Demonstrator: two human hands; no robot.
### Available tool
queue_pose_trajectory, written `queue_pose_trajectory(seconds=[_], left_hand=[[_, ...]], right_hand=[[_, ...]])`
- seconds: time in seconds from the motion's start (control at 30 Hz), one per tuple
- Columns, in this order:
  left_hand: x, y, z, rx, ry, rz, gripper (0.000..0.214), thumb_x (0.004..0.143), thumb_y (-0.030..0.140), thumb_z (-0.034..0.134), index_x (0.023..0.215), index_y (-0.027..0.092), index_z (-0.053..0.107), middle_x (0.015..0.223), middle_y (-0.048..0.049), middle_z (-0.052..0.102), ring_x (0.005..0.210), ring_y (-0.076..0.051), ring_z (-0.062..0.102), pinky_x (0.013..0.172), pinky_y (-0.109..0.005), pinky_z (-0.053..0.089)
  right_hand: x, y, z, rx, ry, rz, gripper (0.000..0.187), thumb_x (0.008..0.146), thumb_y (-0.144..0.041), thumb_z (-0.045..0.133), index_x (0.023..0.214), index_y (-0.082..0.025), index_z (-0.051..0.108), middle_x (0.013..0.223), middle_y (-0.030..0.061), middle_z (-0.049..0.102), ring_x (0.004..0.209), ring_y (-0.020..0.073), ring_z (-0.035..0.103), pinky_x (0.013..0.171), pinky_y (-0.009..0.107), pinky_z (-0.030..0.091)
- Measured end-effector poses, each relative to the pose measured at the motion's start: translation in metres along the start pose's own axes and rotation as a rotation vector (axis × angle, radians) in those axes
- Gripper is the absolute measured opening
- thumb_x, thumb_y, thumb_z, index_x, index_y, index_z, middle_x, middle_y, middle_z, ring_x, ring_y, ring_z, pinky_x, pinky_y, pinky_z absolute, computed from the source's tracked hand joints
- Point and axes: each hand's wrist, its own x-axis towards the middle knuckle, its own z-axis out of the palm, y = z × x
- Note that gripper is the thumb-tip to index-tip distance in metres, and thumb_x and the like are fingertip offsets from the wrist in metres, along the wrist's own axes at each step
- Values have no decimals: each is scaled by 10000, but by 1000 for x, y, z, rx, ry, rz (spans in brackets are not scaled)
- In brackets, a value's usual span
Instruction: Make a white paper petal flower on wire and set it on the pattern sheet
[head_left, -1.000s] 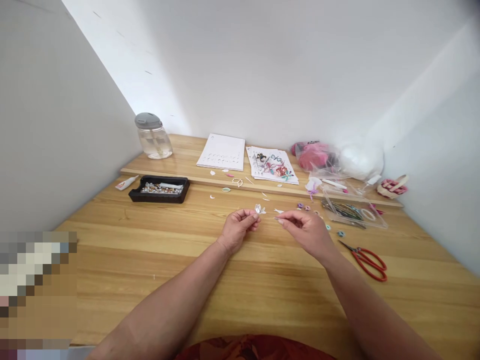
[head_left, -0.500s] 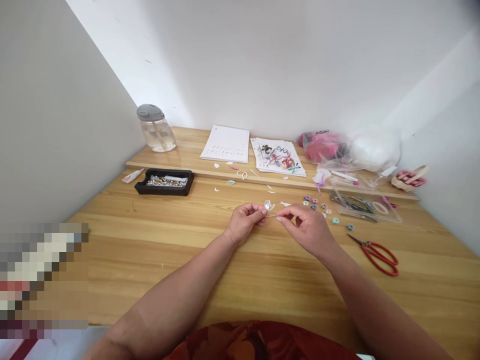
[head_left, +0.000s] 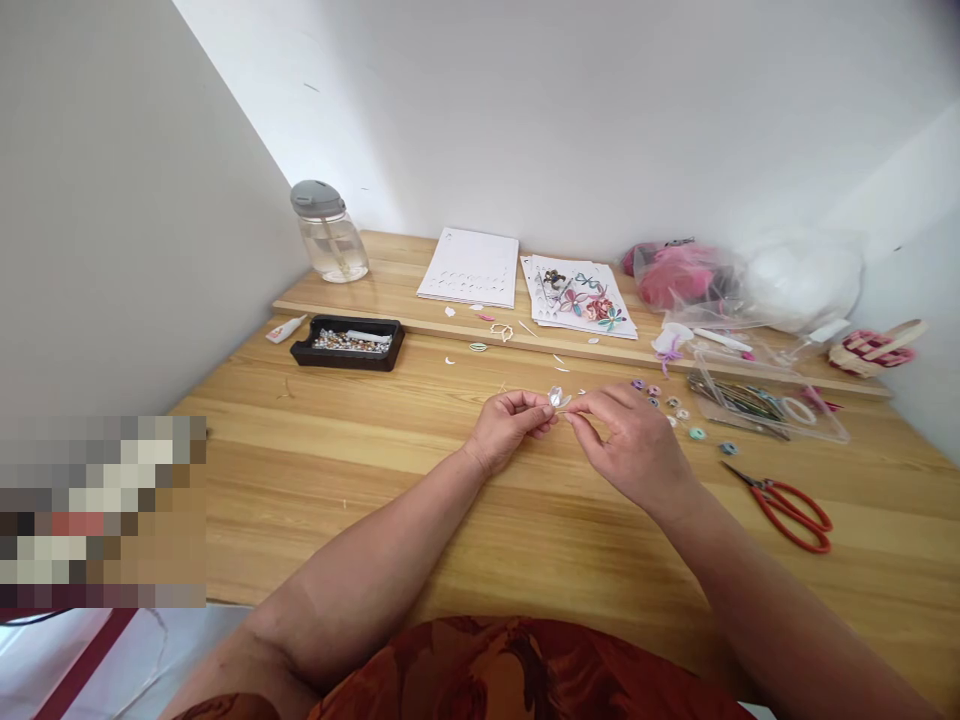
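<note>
Between the thumb and fingers of my left hand (head_left: 514,425) is a small white flower (head_left: 556,398) with pale petals, held just above the wooden table. My right hand (head_left: 626,435) is beside it on the right, thumb and forefinger pinched on the thin stem (head_left: 565,411) under the flower. The stem looks like fine wire or thread, mostly hidden by the fingertips. Small coloured thread spools (head_left: 654,392) lie just beyond my right hand. Red-handled scissors (head_left: 787,510) rest on the table to its right.
A black tray of beads (head_left: 349,345) stands at the left, near a small glue tube (head_left: 286,329). On the raised shelf are a water bottle (head_left: 330,235), white sheets (head_left: 471,265) and finished flower pieces (head_left: 589,300). A clear tool box (head_left: 814,420) and small basket (head_left: 874,350) sit right.
The whole view has shifted, so the table things appear farther right and slightly higher. My right fingers have come closer to the flower along its stem; my left hand keeps its hold.
</note>
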Motion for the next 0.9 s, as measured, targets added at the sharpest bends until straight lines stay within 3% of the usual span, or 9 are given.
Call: queue_pose_trajectory(seconds=[0.33,0.9], left_hand=[[-2,3,1,-14,-9,-21,360,586,374,852,745,112,662,706,-34,668,592,-78,559,582,-213,434],[-3,3,5,79,-26,8,402,577,423,851,750,111,666,671,-16,639,576,-72,543,595,-222,442]], right_hand=[[-2,-4,8,86,79,37,104,897,-133,537,937,-213,590,937,47,677,866,192,628,788,318,473],[-8,-4,15,71,112,92,94,894,-134,523,912,-216,565,863,40,672,790,186,617,727,308,458]])
